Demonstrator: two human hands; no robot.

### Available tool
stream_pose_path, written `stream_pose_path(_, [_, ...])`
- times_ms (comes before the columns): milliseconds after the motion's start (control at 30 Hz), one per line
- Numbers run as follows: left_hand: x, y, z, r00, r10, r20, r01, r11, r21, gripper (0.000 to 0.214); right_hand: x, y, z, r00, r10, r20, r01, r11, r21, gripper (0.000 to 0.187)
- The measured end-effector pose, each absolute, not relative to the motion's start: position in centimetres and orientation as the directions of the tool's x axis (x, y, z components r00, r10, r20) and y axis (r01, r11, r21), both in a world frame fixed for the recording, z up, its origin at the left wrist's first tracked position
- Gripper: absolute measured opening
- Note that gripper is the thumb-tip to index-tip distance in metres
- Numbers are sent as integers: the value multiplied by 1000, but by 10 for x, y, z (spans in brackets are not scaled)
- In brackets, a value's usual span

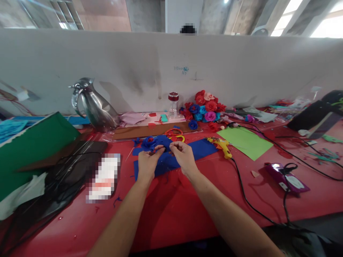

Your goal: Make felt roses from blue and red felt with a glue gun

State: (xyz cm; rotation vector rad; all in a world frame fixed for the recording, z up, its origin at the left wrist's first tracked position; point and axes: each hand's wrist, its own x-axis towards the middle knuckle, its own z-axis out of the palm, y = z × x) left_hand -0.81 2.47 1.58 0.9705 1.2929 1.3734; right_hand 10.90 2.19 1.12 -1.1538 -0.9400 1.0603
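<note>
Between my two hands is a small dark blue paper piece (pixel 165 142), pinched from both sides above the table. My left hand (pixel 148 159) has thumb and fingers closed on its left edge. On the other side, my right hand (pixel 182 154) pinches the right edge. A blue paper flower (pixel 149 143) lies just beyond my left hand. Under my hands stretches a blue paper strip (pixel 202 150). Scissors with yellow and orange handles (pixel 180 138) lie behind my right hand, their blades hidden. To the right rests a yellow glue gun (pixel 223 147) with a black cord.
Paper roses (pixel 210 106) are heaped at the back near a glass jar (pixel 173 105). A steel jug (pixel 98 107) stands back left beside a green board (pixel 40 150). Green paper (pixel 245 141) and a purple power strip (pixel 288 177) with trailing cords lie right. A white partition (pixel 120 64) rises behind.
</note>
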Motion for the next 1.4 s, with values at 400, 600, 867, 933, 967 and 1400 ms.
stream_pose_path(400, [-2, 21, 23, -260, 964, -54, 8, 58, 998, 35, 105, 20, 11, 158, 987, 42, -134, 63, -989, 18])
stream_pose_path(600, [-2, 22, 23, -276, 960, -57, -39, 48, 998, 25, 107, 18, 14, 134, 990, 31, -122, 47, -991, 17])
stream_pose_path(867, [-6, 26, 20, -178, 966, -186, -297, 127, 946, 22, 106, 20, 12, 158, 987, -14, -162, 12, -987, 19])
stream_pose_path(933, [-8, 27, 21, -145, 968, -206, -334, 148, 931, 25, 106, 21, 12, 172, 985, -21, -179, 10, -984, 19])
stream_pose_path(967, [-9, 27, 21, -131, 969, -209, -346, 153, 926, 27, 106, 21, 12, 176, 984, -24, -185, 9, -983, 19])
stream_pose_path(1400, [-5, 23, 22, -164, 972, -170, -265, 123, 956, 29, 105, 17, 14, 169, 984, 51, -93, 68, -993, 18])
